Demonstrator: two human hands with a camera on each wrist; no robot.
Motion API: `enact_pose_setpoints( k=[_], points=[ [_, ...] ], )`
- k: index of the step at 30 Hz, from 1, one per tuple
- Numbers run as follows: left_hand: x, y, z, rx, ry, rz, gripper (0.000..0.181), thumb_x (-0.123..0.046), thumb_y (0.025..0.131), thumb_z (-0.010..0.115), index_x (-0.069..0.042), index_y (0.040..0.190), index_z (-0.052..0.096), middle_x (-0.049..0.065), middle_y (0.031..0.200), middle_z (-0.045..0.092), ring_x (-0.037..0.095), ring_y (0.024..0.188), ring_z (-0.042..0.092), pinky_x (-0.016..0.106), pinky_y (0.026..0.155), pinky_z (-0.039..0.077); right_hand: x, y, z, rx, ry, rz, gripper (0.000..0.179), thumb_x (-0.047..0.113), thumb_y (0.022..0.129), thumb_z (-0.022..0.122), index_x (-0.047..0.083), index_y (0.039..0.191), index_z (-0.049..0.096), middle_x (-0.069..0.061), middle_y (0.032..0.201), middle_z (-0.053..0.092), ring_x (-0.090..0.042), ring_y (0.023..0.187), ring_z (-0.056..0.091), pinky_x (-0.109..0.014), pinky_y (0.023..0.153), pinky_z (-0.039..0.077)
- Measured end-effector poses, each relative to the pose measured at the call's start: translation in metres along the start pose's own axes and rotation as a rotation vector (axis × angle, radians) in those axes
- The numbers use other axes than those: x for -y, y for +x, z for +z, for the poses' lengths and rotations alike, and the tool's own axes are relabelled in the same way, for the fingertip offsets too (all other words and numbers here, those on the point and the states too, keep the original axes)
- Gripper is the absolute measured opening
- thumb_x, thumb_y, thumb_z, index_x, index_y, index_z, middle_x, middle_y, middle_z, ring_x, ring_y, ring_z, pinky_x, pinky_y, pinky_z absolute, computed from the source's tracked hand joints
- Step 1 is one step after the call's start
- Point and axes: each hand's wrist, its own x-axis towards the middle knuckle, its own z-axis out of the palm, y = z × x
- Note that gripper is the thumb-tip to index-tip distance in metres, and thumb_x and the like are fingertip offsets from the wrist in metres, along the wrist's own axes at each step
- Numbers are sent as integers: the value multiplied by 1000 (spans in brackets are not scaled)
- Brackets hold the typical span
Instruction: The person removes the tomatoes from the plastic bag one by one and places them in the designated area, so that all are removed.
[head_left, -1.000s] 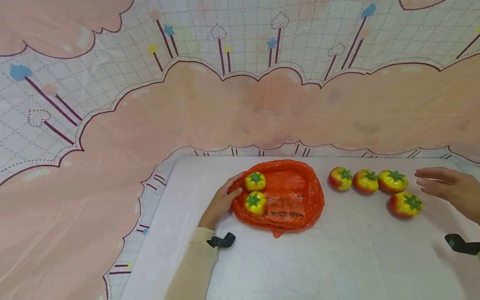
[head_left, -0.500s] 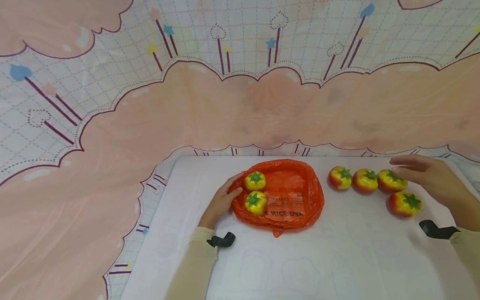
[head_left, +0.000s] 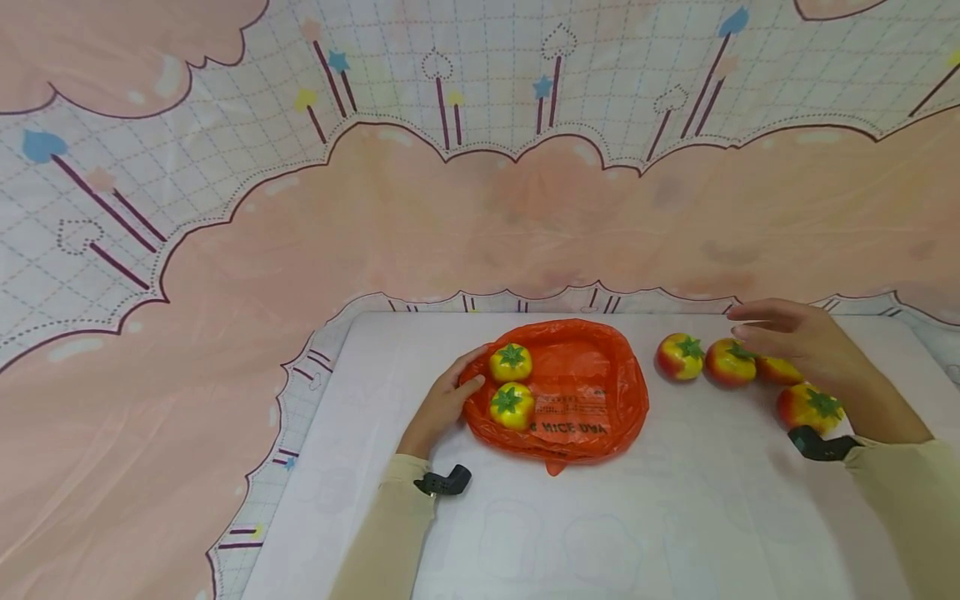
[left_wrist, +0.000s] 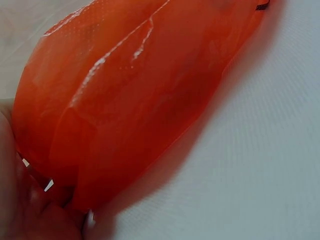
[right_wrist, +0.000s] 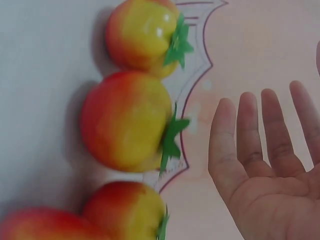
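Note:
An orange-red plastic bag lies spread into a shallow round shape, its rim rolled. Inside, at its left side, sit two yellow toy tomatoes with green star-shaped tops. My left hand grips the bag's left rim, thumb on the inner side; the left wrist view shows the bag's outer wall beside that hand. My right hand, fingers extended, hovers over the row of yellow-and-red toy tomatoes and partly hides one of them. In the right wrist view its palm holds nothing.
Another toy tomato marks the row's left end, a short way right of the bag. A further one lies nearer me, under my right wrist. Behind the white table hangs a pink patterned cloth.
My right hand has come in from the right edge and moved left above the tomatoes. The left hand, the bag and the tomatoes have stayed in place.

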Motion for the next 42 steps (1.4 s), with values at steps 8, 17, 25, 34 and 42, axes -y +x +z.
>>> enact_pose_setpoints(
  k=[8, 17, 25, 34, 42],
  points=[
    [2, 2, 0, -3, -1, -8, 49, -23, 104, 57, -34, 151, 48, -6, 162, 41, 23, 155, 29, 52, 128, 23, 16, 10, 13, 55, 74, 14, 63, 58, 95, 61, 30, 150, 46, -9, 159, 40, -35, 142, 37, -62, 109, 44],
    [3, 1, -1, 1, 14, 0, 48, -25, 104, 57, -40, 149, 49, -9, 161, 41, 23, 155, 30, 53, 127, 23, 30, 23, 30, 76, 103, -23, 62, 53, 95, 66, 27, 148, 50, -8, 156, 45, -32, 138, 43, -48, 102, 54],
    [5, 1, -1, 0, 21, 10, 48, -25, 104, 57, -41, 149, 49, -9, 161, 41, 24, 155, 30, 54, 127, 22, 46, 31, 43, 74, 78, -71, 63, 54, 91, 70, 23, 145, 55, -10, 153, 49, -34, 140, 42, -64, 109, 45],
    [4, 2, 0, 0, 29, 4, 47, -26, 105, 56, -42, 149, 49, -9, 161, 41, 23, 154, 30, 53, 127, 23, 57, 44, 59, 93, 112, -127, 54, 43, 93, 73, 19, 140, 61, -11, 146, 57, -30, 128, 57, -37, 94, 59],
    [5, 3, -1, -10, 56, -12, 47, -27, 104, 57, -48, 145, 50, -12, 160, 42, 22, 154, 31, 53, 126, 26, 69, 49, 73, 164, 146, -118, 53, 41, 92, 74, 23, 139, 59, -6, 147, 56, -31, 135, 50, -55, 103, 54]
  ],
)
